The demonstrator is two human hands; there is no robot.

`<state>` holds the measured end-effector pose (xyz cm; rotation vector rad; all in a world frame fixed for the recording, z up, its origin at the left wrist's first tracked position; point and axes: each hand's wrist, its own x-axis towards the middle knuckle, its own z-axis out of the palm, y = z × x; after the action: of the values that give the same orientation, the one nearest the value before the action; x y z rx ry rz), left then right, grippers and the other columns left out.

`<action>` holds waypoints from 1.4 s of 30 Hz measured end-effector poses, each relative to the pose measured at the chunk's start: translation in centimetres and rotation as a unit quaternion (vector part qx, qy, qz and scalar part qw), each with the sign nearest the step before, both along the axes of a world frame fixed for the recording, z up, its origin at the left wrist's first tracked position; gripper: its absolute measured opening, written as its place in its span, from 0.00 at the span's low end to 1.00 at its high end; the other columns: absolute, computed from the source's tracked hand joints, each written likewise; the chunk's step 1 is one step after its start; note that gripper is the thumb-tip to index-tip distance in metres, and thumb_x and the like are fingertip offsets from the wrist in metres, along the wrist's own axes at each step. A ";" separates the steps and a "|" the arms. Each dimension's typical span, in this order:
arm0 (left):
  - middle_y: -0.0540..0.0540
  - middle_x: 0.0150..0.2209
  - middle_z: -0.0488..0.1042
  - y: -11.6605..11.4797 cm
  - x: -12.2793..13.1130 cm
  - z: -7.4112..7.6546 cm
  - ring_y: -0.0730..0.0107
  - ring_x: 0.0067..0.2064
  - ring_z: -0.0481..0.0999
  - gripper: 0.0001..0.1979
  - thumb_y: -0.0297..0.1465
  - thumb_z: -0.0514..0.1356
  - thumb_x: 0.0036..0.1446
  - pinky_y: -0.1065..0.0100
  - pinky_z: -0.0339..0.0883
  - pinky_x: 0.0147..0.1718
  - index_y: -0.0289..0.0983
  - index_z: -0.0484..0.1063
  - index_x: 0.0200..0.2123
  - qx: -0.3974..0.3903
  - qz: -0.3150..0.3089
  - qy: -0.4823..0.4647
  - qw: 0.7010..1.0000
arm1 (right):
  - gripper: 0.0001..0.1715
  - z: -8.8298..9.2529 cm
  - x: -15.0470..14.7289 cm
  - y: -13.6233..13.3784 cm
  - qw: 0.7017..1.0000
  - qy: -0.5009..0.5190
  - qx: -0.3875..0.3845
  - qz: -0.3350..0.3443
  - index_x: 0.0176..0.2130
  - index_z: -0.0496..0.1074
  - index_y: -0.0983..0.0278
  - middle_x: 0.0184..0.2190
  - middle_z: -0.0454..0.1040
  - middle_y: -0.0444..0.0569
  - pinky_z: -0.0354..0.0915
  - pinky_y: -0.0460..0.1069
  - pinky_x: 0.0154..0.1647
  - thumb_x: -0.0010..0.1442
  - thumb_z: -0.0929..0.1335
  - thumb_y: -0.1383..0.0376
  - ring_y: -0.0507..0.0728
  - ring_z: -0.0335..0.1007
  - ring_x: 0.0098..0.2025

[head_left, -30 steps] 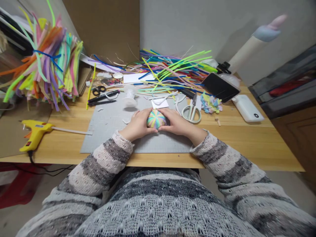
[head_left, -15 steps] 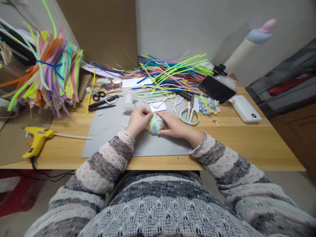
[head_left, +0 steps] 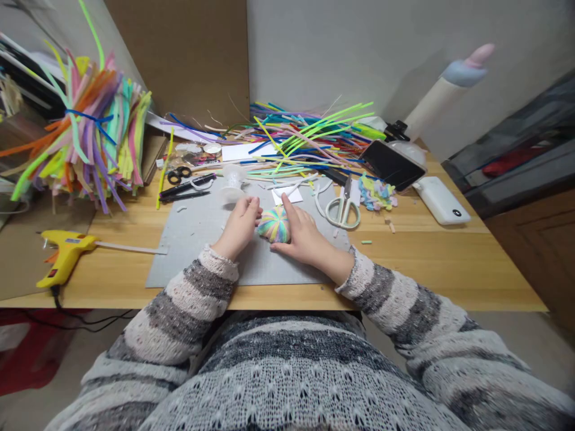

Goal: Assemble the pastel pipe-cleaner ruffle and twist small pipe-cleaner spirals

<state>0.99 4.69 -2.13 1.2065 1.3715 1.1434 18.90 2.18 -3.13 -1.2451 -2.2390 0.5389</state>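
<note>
A round, puffy ball of pastel pipe cleaners (head_left: 274, 224), its yellow, teal, pink and purple stripes running out from the top middle, sits over the grey cutting mat (head_left: 193, 257). My right hand (head_left: 306, 234) wraps its right side, thumb along the front and index finger stretched past the back. At the ball's left edge is my left hand (head_left: 239, 225), fingers curled in towards the thumb; whether a small thing is pinched there is hidden. Just behind lie a white card (head_left: 288, 196) and a clear spool (head_left: 233, 184).
Scissors with pale handles (head_left: 342, 212) lie right of my hands, near a pastel fuzzy bundle (head_left: 377, 193), a phone (head_left: 393, 164) and a white power bank (head_left: 442, 200). Loose pipe cleaners (head_left: 314, 134) pile at the back. A yellow glue gun (head_left: 67, 251) lies left.
My left hand has drawn off the ball's top to its left side. The ball and my right hand have shifted slightly left, and the right index finger now points away from me.
</note>
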 end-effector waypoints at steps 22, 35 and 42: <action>0.39 0.53 0.74 -0.5 0.6 0.4 0.53 0.58 0.68 0.15 0.36 0.55 0.62 0.46 0.51 0.61 0.37 0.72 0.49 0.190 -0.108 0.342 0.914 | 0.31 2.5 3.2 2.6 0.685 0.590 -0.428 -0.007 0.56 0.61 0.59 0.59 0.68 0.52 0.71 0.58 0.50 0.61 0.56 0.46 0.60 0.70 0.53; 0.41 0.57 0.71 -2.5 2.6 1.6 0.51 0.62 0.64 0.24 0.42 0.58 0.61 0.52 0.58 0.61 0.38 0.67 0.57 -0.069 -0.218 -0.330 0.916 | 0.25 2.6 1.2 0.7 0.651 0.553 -0.519 0.031 0.49 0.67 0.62 0.35 0.77 0.50 0.73 0.54 0.36 0.64 0.55 0.51 0.57 0.74 0.34; 0.37 0.47 0.76 -1.7 1.0 2.9 0.53 0.45 0.77 0.21 0.40 0.49 0.64 0.55 0.74 0.38 0.34 0.71 0.52 -0.224 -0.170 -0.353 0.892 | 0.17 1.4 3.0 1.9 0.938 0.321 -0.123 -0.055 0.46 0.68 0.60 0.33 0.70 0.46 0.67 0.49 0.32 0.58 0.68 0.54 0.54 0.68 0.34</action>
<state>1.95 3.02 0.72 0.5644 0.7562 0.8240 21.90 4.08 -1.74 -1.0931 -1.5783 1.0360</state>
